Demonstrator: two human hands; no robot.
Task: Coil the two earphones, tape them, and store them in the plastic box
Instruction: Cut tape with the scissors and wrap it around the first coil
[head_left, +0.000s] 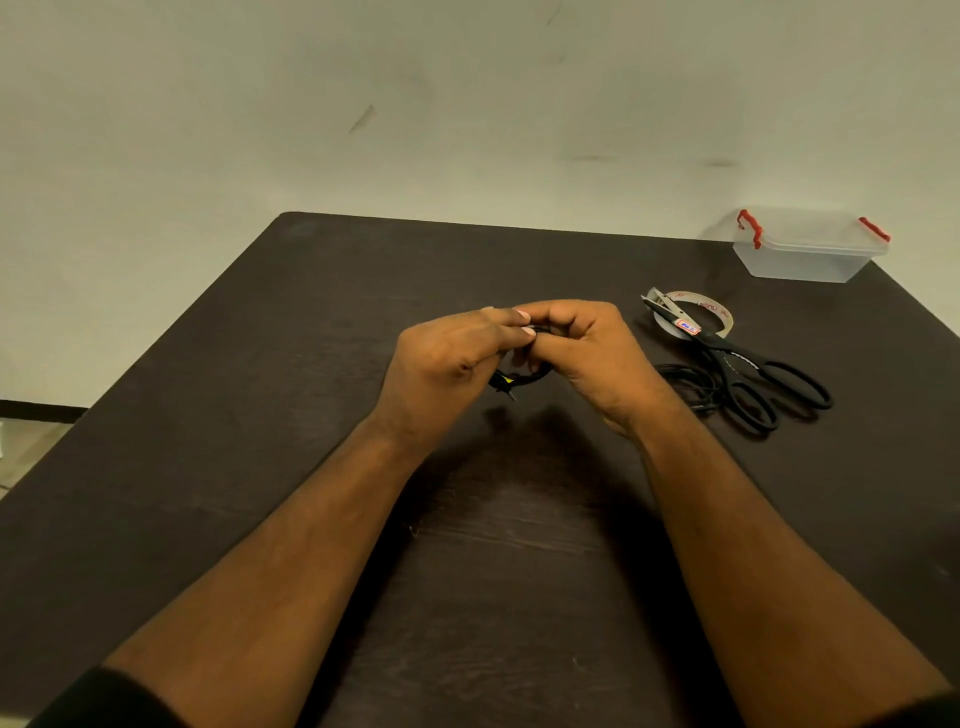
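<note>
Both hands meet above the middle of the dark table (260, 415). My left hand (447, 358) and my right hand (587, 348) together pinch a coiled black earphone (519, 382); only its lower loop and a plug with a yellow mark show below the fingers. A second black earphone (685, 379) lies coiled on the table to the right, partly under the scissors. The roll of clear tape (711, 312) lies beyond it. The clear plastic box (805, 254) with red latches stands shut at the table's far right corner.
Black-handled scissors (748, 374) lie across the tape roll and the second earphone, blades pointing away. The table's left edge runs diagonally, with floor beyond it. A pale wall stands behind the table.
</note>
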